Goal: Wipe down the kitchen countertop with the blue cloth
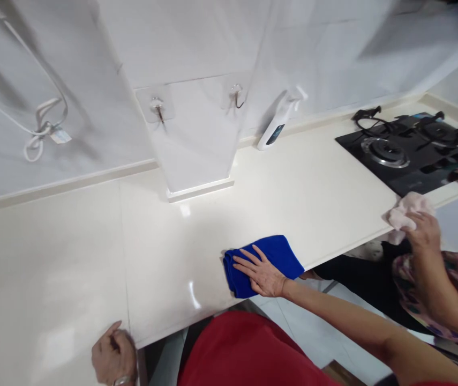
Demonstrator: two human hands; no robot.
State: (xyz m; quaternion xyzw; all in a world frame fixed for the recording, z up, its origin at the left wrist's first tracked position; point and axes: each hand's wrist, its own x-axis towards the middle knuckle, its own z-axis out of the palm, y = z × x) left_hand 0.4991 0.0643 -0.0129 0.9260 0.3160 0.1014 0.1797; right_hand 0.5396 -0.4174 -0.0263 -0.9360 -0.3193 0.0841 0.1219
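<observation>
My right hand [264, 273] lies on a folded blue cloth [283, 254], fingers spread and flat, pressing it against the pale countertop [172, 257] near its front edge. One corner of the cloth reaches the counter edge. At the lower left, my left hand [114, 354] rests on the counter beside a seam, its fingers curled in loosely with nothing visible in them. A watch band shows at its wrist.
A white spray bottle [280, 120] leans against the back wall. To the right sits a black gas hob [413, 153]; a co-worker's hand [425, 233] holds a pale pink cloth [411, 209] at its front corner. A boxed wall column [200, 150] juts out, bearing two hooks.
</observation>
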